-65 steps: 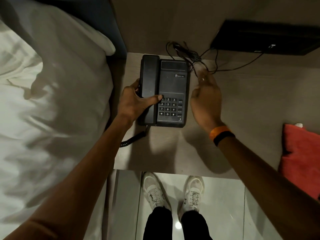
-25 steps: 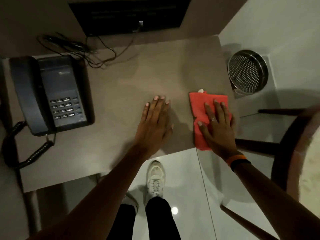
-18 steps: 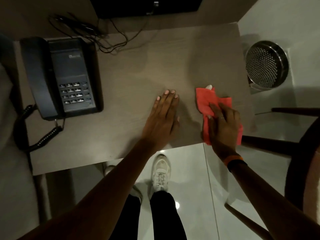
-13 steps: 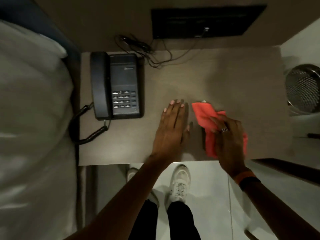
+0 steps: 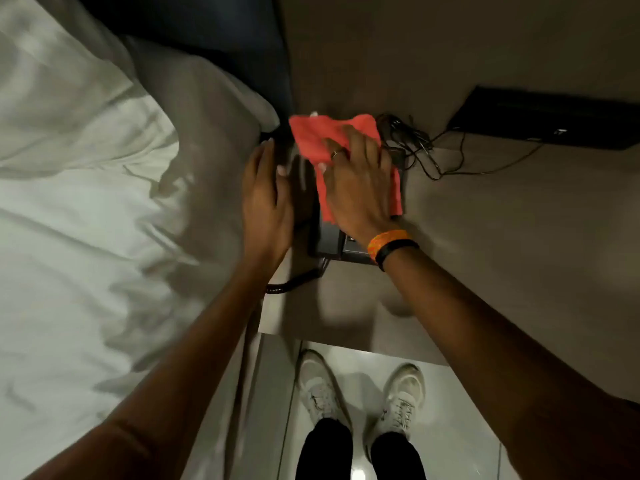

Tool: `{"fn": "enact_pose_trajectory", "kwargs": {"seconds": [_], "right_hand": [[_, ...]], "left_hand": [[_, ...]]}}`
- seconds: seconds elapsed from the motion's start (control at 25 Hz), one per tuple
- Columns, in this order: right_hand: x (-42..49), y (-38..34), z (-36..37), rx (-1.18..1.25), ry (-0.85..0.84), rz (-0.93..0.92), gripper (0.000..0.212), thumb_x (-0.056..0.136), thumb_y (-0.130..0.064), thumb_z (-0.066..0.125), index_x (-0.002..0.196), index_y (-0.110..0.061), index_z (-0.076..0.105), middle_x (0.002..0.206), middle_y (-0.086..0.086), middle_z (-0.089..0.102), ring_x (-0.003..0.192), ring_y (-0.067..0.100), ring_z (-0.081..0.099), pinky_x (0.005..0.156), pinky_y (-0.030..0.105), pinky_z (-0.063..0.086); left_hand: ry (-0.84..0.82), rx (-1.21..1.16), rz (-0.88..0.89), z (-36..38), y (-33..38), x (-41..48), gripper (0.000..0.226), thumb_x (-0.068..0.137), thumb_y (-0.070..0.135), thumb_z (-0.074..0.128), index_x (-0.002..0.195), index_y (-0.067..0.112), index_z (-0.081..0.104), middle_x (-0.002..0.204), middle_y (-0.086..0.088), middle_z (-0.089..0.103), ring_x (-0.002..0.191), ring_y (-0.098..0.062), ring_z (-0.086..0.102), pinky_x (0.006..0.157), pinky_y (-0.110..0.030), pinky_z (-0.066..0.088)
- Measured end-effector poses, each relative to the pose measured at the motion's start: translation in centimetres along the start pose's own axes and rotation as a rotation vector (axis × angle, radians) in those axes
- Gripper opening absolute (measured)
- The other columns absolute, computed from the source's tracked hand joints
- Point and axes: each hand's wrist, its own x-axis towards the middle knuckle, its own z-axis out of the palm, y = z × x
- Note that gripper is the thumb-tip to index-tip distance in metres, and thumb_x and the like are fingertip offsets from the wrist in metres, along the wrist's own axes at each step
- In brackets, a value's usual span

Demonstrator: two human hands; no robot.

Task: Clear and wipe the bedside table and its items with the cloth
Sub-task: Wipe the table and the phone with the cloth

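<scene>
So the right hand [image 5: 356, 188] pressed the red cloth [image 5: 311, 133] flat, fingers spread, onto the phone [image 5: 329, 240] on the bedside table [image 5: 502, 220]. The left hand [image 5: 266, 199], fingers straight, steadied its side. Phone-wiping step, I'd say; next calls for sweeping toward the keypad.

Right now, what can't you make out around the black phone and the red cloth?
Head view only:
Black plastic desk telephone: keypad and most of the body hidden under the red fabric cloth and the right hand pressing it.
Left hand: motion-blurred; whether it touches the telephone is unclear.
Flat black wall panel: cut off by the right edge, too dark for detail.
Thin black tangled wires: where they end is too small to tell.
</scene>
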Motion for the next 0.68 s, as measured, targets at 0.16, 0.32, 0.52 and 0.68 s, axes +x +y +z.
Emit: {"fn": "enact_pose_trajectory", "kwargs": {"seconds": [0.16, 0.32, 0.52, 0.68], "right_hand": [[-1.6, 0.2, 3.6, -0.112, -0.076, -0.002, 0.060, 0.102, -0.044, 0.035, 0.156, -0.019, 0.031, 0.167, 0.010, 0.020, 0.155, 0.033, 0.016, 0.122, 0.058, 0.021], [-2.4, -0.1, 3.0, -0.148, -0.077, -0.005, 0.064, 0.101, -0.044, 0.036, 0.158, -0.018, 0.024, 0.168, 0.011, 0.015, 0.156, 0.033, 0.011, 0.122, 0.060, 0.017], [-5.1, -0.5, 2.0, -0.186, -0.154, -0.034, 0.078, 0.097, -0.059, 0.037, 0.160, -0.017, 0.016, 0.170, 0.011, 0.004, 0.157, 0.033, 0.002, 0.123, 0.062, 0.010], [-6.8, -1.0, 1.4, -0.209, -0.201, -0.021, 0.070, 0.101, -0.051, 0.034, 0.160, -0.018, 0.015, 0.170, 0.010, 0.002, 0.157, 0.032, 0.000, 0.123, 0.061, 0.009]], "left_hand": [[-0.115, -0.009, 0.038, 0.7, 0.0, 2.3, 0.042, 0.110, 0.018, 0.036, 0.149, 0.005, 0.045, 0.158, -0.014, 0.041, 0.150, -0.022, 0.032, 0.113, -0.004, 0.014], [-0.213, 0.026, 0.102, 1.7, 0.0, 4.7, 0.040, 0.108, 0.020, 0.039, 0.142, 0.006, 0.055, 0.151, -0.014, 0.051, 0.142, -0.022, 0.044, 0.115, -0.017, 0.025], [-0.347, 0.117, 0.169, 2.0, 0.3, 6.5, 0.038, 0.106, 0.026, 0.043, 0.136, 0.010, 0.062, 0.141, -0.010, 0.060, 0.130, -0.022, 0.056, 0.100, -0.018, 0.034], [-0.439, 0.172, 0.189, 2.4, 0.3, 7.0, 0.042, 0.106, 0.030, 0.042, 0.141, 0.013, 0.058, 0.149, -0.010, 0.054, 0.136, -0.022, 0.052, 0.111, -0.031, 0.041]]}}
